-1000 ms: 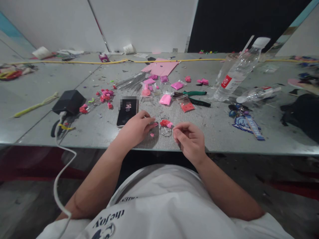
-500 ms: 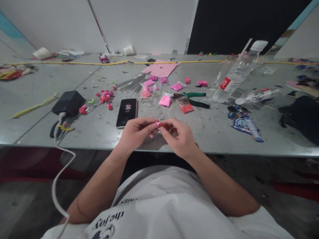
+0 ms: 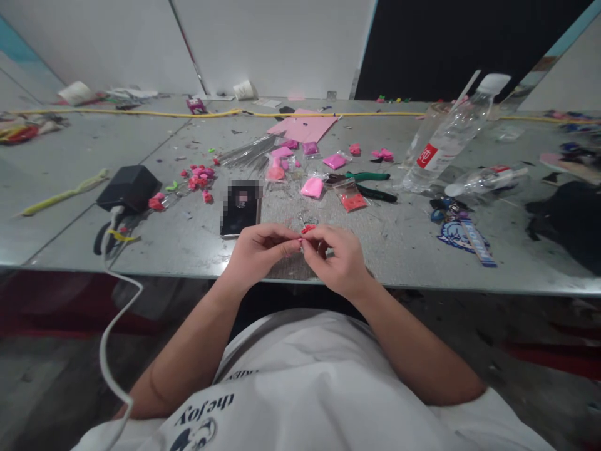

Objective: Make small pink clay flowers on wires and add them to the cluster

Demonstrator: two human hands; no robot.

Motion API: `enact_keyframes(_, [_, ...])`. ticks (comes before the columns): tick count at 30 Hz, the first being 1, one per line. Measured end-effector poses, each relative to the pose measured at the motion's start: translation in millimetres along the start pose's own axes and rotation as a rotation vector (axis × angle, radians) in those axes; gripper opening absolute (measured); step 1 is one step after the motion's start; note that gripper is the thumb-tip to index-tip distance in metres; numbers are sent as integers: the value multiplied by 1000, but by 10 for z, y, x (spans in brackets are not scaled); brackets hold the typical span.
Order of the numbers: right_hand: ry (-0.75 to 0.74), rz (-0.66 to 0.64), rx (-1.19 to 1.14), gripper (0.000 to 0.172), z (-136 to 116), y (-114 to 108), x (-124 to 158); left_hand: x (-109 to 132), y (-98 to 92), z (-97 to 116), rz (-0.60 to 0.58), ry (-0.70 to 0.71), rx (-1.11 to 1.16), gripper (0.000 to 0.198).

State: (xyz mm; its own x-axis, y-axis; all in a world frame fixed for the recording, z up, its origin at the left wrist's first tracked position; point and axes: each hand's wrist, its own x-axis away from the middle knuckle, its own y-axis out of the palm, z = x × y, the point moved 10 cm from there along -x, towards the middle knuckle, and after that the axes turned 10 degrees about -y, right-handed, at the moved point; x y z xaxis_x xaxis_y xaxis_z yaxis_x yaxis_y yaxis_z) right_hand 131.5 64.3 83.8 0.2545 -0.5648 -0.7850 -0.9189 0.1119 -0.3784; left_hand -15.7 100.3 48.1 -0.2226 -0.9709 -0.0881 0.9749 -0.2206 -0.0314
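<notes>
My left hand (image 3: 256,250) and my right hand (image 3: 335,257) meet at the near edge of the grey table (image 3: 188,238), fingertips pinched together. Between them sits a small pink and red piece (image 3: 305,230); which fingers grip it is hard to tell. A wire ring seen earlier is hidden under my right hand. A black phone (image 3: 241,208) lies just beyond my left hand.
Small bags of pink and red beads (image 3: 312,186) and green-handled pliers (image 3: 370,185) lie beyond my hands. A tilted water bottle (image 3: 444,141) stands right, a black charger (image 3: 128,186) with white cable left, keys (image 3: 457,228) at right, pink paper (image 3: 303,127) farther back.
My right hand moved left from the table to meet my left hand. Both now pinch the small pink piece, lifted slightly off the table, covering the wire ring.
</notes>
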Motion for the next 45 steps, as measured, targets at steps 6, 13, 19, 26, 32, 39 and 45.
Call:
enact_keyframes(6, [88, 25, -116, 13, 111, -16, 78, 20, 78, -46, -115, -39, 99, 14])
enact_keyframes(13, [291, 165, -275, 35, 370, -74, 206, -7, -64, 16, 45, 33, 4, 26])
enact_keyframes(19, [392, 222, -257, 22, 440, -102, 229, -118, -110, 221, 226, 194, -687, 22])
enact_keyframes(26, [391, 213, -291, 26, 417, -109, 252, -219, -6, 101, 101, 242, -764, 22])
enact_keyframes(32, [292, 273, -216, 17, 379, -225, 199, -269, -3, 20, 98, 214, -863, 26])
enact_keyframes(39, [448, 367, -393, 18, 483, -163, 296, -106, -191, 144, 224, 127, -492, 23])
enact_keyframes(45, [89, 170, -217, 3, 89, -157, 104, 41, 8, 20, 16, -50, -65, 23])
